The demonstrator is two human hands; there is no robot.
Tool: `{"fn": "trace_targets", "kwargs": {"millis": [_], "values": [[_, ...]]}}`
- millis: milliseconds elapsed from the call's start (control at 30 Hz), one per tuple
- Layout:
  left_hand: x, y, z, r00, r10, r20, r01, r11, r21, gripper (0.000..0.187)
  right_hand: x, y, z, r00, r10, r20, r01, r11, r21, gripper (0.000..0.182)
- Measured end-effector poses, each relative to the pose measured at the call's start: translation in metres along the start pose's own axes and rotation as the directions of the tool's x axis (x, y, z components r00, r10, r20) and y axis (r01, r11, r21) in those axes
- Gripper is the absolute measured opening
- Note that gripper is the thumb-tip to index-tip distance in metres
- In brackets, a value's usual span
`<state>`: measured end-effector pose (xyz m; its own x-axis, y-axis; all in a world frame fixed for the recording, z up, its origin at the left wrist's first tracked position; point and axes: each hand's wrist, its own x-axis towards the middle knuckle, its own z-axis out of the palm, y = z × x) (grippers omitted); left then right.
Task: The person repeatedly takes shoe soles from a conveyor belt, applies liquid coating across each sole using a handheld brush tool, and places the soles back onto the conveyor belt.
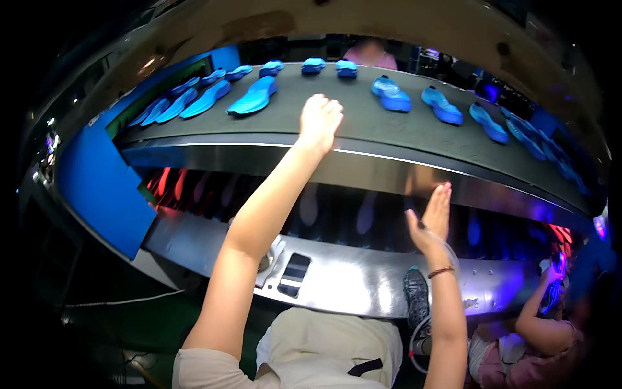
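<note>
A head-worn camera looks down over a curved conveyor belt (414, 133) carrying a row of blue shoe soles. The person's left hand (319, 120) reaches across the belt's near edge, fingers loosely curled and holding nothing, resting on or just above the dark surface; which of the two cannot be told. The nearest pieces are a long blue sole (254, 97) to its left and a blue sole (391, 94) to its right, both lying flat and apart from the hand. The right hand (432, 219) is raised lower down, palm open and empty, in front of the shiny metal housing (363, 172). The soles look light, rubbery and flexible; pinching one by its edge or heel would likely lift it easily. A phone (295, 274) lies on the steel counter (350, 282) below. Another person's arm (541, 311) shows at lower right.
</note>
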<state>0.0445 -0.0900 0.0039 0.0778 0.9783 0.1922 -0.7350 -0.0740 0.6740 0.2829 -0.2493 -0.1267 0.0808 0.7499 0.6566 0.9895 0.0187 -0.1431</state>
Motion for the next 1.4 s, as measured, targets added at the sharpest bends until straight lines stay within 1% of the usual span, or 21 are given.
{"fn": "trace_targets", "kwargs": {"millis": [100,167,233,300,333,400,533,667,767,800,833,867,900,933,967,1033,1067,1133,1167,1300,1400], "values": [[0.027,-0.034,0.048,0.99,0.012,0.138,-0.099,0.76,0.642,0.055,0.0,0.006,0.019,0.999,-0.001,-0.054,-0.001,1.0,-0.021,0.091],[0.056,-0.057,0.065,0.953,0.128,0.273,-0.301,0.476,0.826,0.06,-0.001,0.01,0.025,0.999,0.008,-0.035,-0.01,0.999,-0.045,0.09],[0.085,-0.08,0.073,0.769,0.342,0.54,-0.607,0.125,0.785,0.06,-0.001,0.014,0.027,1.0,-0.017,-0.018,0.015,0.995,-0.101,0.088],[0.095,-0.091,0.076,0.637,0.309,0.707,-0.681,-0.206,0.703,0.069,-0.002,0.018,0.027,1.0,-0.03,-0.002,0.03,0.991,-0.132,0.088],[0.102,-0.106,0.07,0.693,0.229,0.684,-0.593,-0.358,0.721,0.07,-0.003,0.02,0.028,0.999,-0.049,-0.011,0.047,0.99,-0.135,0.088],[0.11,-0.11,0.064,0.901,-0.105,0.421,-0.419,-0.46,0.783,0.071,-0.003,0.022,0.036,1.0,-0.019,-0.018,0.017,0.995,-0.095,0.088],[0.086,-0.099,0.069,0.695,0.121,0.709,-0.539,-0.566,0.624,0.025,-0.002,0.023,0.048,0.998,0.027,-0.058,-0.027,1.0,-0.006,0.091],[0.029,-0.066,0.074,0.581,0.053,0.812,-0.681,-0.514,0.521,0.026,-0.003,0.015,0.015,0.999,0.019,0.042,-0.02,0.999,0.027,0.089],[-0.03,-0.033,0.05,0.485,0.403,0.777,-0.811,-0.127,0.572,0.018,-0.021,0.014,-0.012,1.0,-0.02,0.009,0.017,0.975,0.222,0.084],[-0.05,-0.025,0.031,0.545,0.538,0.643,-0.782,0.05,0.621,0.019,-0.036,0.015,-0.012,0.993,0.046,-0.105,-0.004,0.93,0.368,0.07],[-0.048,-0.03,-0.013,0.485,0.696,0.53,-0.754,0.025,0.657,0.024,-0.051,0.013,-0.017,0.985,0.12,-0.127,-0.064,0.922,0.382,0.057],[-0.069,-0.021,-0.026,0.777,0.622,0.096,-0.581,0.649,0.491,0.031,-0.067,0.013,-0.023,0.971,0.19,-0.145,-0.119,0.912,0.393,0.047],[-0.092,-0.009,-0.03,0.979,0.202,-0.035,-0.2,0.978,0.057,0.035,-0.081,0.015,-0.031,0.946,0.325,0.018,-0.278,0.776,0.566,0.037],[-0.098,0.0,-0.066,0.976,-0.163,0.145,0.164,0.986,0.01,0.036,-0.096,0.015,-0.038,0.888,0.412,0.202,-0.427,0.581,0.693,0.033],[-0.094,-0.005,-0.11,0.897,-0.293,0.33,0.313,0.95,-0.007,0.039,-0.111,0.019,-0.042,0.833,0.44,0.336,-0.507,0.362,0.782,0.033],[-0.131,-0.027,-0.155,0.912,-0.289,0.292,0.291,0.956,0.038,0.045,-0.148,0.024,-0.043,0.732,0.448,0.513,-0.559,-0.034,0.828,0.033],[-0.167,-0.038,-0.144,0.987,-0.139,0.087,0.129,0.986,0.108,0.048,-0.163,0.024,-0.044,0.695,0.462,0.551,-0.532,-0.184,0.826,0.032],[-0.214,-0.046,-0.111,0.763,-0.319,0.562,0.428,0.901,-0.069,0.068,-0.186,0.021,-0.052,0.687,0.49,0.536,-0.527,-0.171,0.832,0.028],[-0.223,-0.058,-0.128,0.692,-0.404,0.599,0.567,0.817,-0.104,0.076,-0.19,0.014,-0.062,0.664,0.49,0.565,-0.559,-0.176,0.81,0.024],[-0.268,-0.127,-0.176,0.53,-0.769,0.359,0.841,0.532,-0.101,0.082,-0.191,-0.017,-0.077,0.695,0.444,0.566,-0.451,-0.344,0.824,0.024],[-0.295,-0.133,-0.127,0.542,-0.751,0.376,0.839,0.467,-0.279,0.097,-0.185,-0.041,-0.08,0.764,0.304,0.569,-0.413,-0.448,0.793,0.023]]}}
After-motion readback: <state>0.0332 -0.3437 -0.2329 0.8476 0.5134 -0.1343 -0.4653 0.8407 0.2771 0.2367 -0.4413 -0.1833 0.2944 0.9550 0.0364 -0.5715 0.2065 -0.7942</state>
